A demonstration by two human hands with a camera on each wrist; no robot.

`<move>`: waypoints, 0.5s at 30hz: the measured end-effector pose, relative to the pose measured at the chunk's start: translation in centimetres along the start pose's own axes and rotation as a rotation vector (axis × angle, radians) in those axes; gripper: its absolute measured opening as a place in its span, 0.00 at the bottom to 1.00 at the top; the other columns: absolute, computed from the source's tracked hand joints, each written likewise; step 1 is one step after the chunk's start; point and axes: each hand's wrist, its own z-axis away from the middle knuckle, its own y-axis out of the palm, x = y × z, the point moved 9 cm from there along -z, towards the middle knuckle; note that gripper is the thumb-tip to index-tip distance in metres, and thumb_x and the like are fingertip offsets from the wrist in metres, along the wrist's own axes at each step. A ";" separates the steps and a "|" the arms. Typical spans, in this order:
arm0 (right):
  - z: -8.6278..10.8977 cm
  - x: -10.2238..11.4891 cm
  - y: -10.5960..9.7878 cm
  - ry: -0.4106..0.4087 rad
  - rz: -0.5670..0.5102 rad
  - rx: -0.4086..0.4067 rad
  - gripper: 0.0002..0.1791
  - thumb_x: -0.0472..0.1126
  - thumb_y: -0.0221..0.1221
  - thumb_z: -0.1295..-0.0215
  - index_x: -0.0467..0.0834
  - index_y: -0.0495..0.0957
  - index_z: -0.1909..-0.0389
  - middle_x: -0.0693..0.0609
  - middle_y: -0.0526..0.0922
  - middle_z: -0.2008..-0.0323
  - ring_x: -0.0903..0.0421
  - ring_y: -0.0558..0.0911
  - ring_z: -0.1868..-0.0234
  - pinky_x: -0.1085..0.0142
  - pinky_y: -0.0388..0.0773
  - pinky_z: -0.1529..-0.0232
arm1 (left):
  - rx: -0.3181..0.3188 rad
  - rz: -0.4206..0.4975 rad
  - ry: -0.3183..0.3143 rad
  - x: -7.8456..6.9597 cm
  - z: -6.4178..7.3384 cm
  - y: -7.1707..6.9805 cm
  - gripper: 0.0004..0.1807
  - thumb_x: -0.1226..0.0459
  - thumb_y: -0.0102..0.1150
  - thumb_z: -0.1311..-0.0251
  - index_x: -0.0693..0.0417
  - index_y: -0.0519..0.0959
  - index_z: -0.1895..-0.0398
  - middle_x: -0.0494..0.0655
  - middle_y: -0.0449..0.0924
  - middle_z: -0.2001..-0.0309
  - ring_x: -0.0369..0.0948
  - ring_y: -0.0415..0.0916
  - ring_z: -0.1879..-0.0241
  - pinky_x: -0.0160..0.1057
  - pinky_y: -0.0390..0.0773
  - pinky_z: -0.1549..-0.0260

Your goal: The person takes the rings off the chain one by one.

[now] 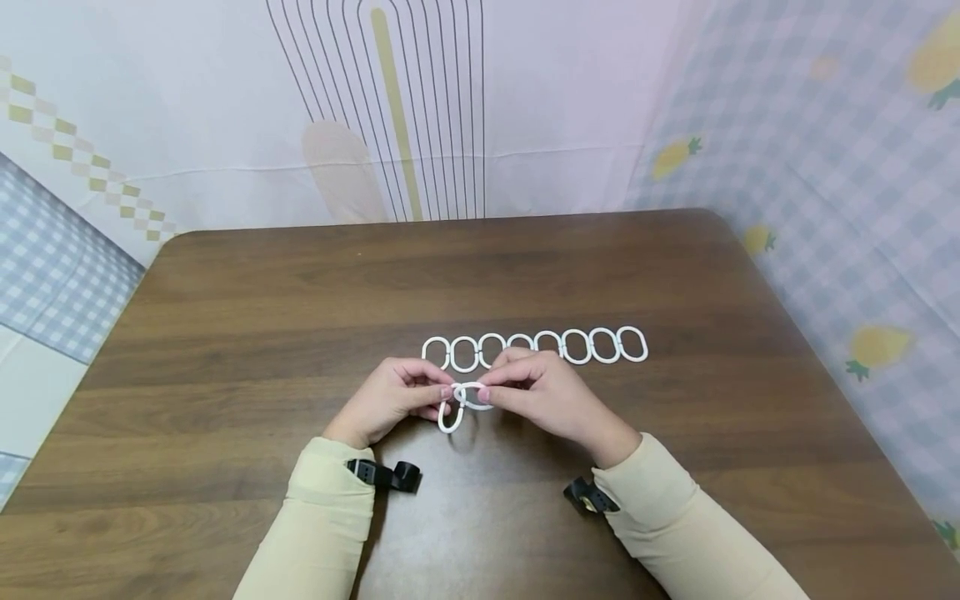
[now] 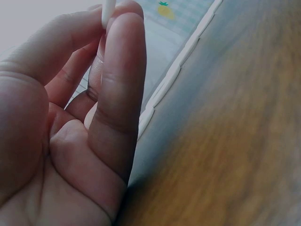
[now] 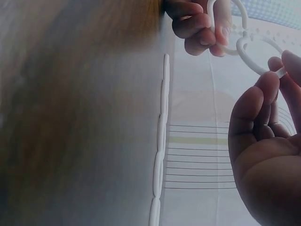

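Above the table, my left hand pinches a white oval plastic link between thumb and fingers; the link hangs downward. My right hand pinches a second white link, held out sideways. The two links meet and cross between the hands. In the right wrist view, the left-held link and the right-held link overlap at one end, but whether they are fully hooked together I cannot tell. Only a short white piece of link shows at the left fingertips in the left wrist view.
Just beyond the hands, a row of several white oval links lies on the brown wooden table, partly hidden by the fingers. Patterned cloth hangs behind the table. Black straps with small devices sit on both wrists.
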 end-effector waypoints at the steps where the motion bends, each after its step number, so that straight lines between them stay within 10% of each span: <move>1: 0.0 0.0 -0.1 0.000 0.008 -0.008 0.06 0.34 0.69 0.39 0.38 0.89 0.62 0.54 0.82 0.68 0.56 0.75 0.67 0.68 0.72 0.69 | 0.001 0.001 0.003 0.0 0.0 0.0 0.06 0.73 0.65 0.38 0.67 0.83 0.60 0.50 0.85 0.68 0.38 0.83 0.70 0.36 0.85 0.69; 15: -0.1 -1.5 -2.2 0.148 0.058 -0.139 0.11 0.36 0.71 0.40 0.36 0.88 0.59 0.49 0.87 0.70 0.55 0.84 0.72 0.69 0.80 0.69 | 0.005 0.013 -0.003 0.0 -0.1 0.0 0.07 0.73 0.66 0.39 0.69 0.83 0.59 0.49 0.86 0.67 0.38 0.83 0.70 0.36 0.86 0.68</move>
